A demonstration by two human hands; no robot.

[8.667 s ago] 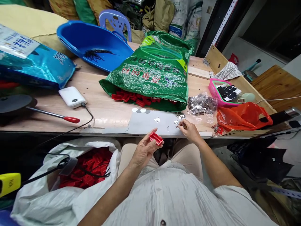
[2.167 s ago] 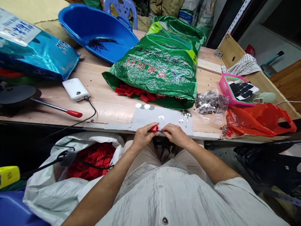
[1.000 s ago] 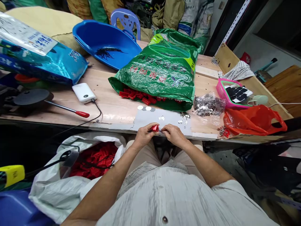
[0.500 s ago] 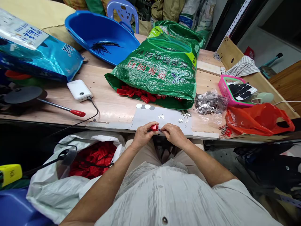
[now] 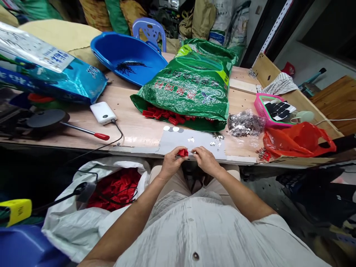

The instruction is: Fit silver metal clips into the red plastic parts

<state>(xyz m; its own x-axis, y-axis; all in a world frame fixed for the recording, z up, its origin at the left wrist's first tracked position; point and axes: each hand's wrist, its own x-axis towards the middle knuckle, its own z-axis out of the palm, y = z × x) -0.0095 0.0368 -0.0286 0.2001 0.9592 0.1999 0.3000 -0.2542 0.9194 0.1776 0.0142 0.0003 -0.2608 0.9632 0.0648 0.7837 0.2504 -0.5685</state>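
Observation:
Between the fingertips of my left hand [image 5: 171, 162] is a small red plastic piece [image 5: 183, 152], held over the front edge of the bench. My right hand [image 5: 205, 158] pinches a thin metallic item [image 5: 191, 151] whose tip points at the red piece. Its kind is too small to tell, and whether the two touch I cannot make out. Under and just beyond the hands lies a grey sheet [image 5: 174, 140] with small shiny bits [image 5: 191, 139] on it. More red pieces [image 5: 164, 114] spill from the mouth of a green sack [image 5: 191, 79].
A white sack [image 5: 63, 222] of red pieces stands open at my lower left. On the bench are a blue basin [image 5: 111, 48], a white power bank [image 5: 102, 112] with a cable, a red-tipped lever [image 5: 101, 136], a clear bag of small parts [image 5: 245, 123], a pink basket [image 5: 260, 111] and an orange bag [image 5: 300, 142].
The view has shifted slightly, so the bench items sit a little lower. The red piece is turned differently in my left fingers, and a small gap shows between the hands.

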